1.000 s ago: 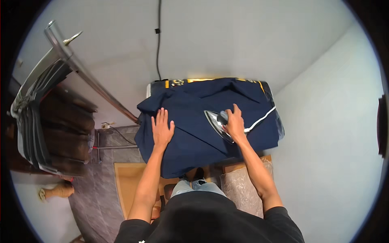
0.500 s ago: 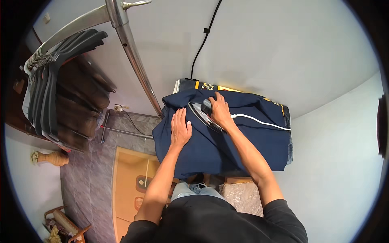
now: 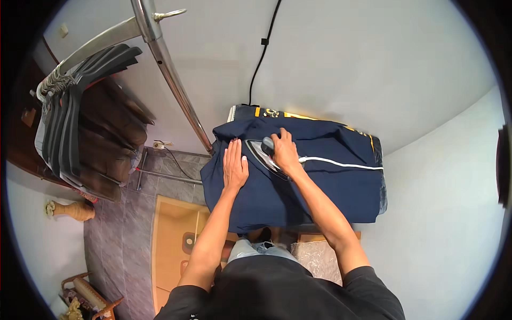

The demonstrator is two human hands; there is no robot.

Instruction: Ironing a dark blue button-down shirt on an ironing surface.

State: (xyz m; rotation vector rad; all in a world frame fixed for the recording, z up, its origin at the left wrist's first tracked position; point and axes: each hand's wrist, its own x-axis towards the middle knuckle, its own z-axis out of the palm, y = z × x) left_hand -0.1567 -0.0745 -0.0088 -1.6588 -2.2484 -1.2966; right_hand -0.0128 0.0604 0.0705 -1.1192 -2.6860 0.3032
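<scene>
The iron now sits on the left half of the dark blue garment, its pointed end toward the left hem; a second ago it lay nearer the right side, beside the white stripe, so it has travelled leftward across the cloth. The right hand is closed over the iron's handle, the grip clamped on it from above. The left hand lies flat just beside the iron, fingers straight and together, palm pressed on the cloth and holding nothing; it has stayed close ahead of the iron during the shift. Judged from this, the pass has reached the left section, and the right section with the stripe looks smooth. The garment covers the ironing surface, of which only a patterned edge shows at the far side. A black cord runs up the wall, probably the iron's, though its lower end is hidden. To the left stand a metal rack with dark hanging clothes.
</scene>
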